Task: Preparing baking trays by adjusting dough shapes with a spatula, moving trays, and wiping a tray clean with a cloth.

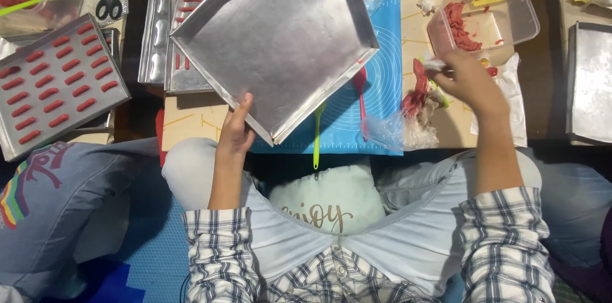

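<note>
Two hands | left hand fingers clamped on tilted metal tray | right hand fingers pinching plastic wrap | blue mat

The big square tray in the left hand is looking like thin brushed metal, dull grey with a soft sheen. The blue mat under it is looking like smooth matt silicone. The right hand is touching a crinkly clear plastic bag of glossy red paste. The clear tub is reading as shiny plastic, smeared inside. The low table is showing pale bare wood, and the checked shirt sleeves are looking like soft woven cloth.
</note>
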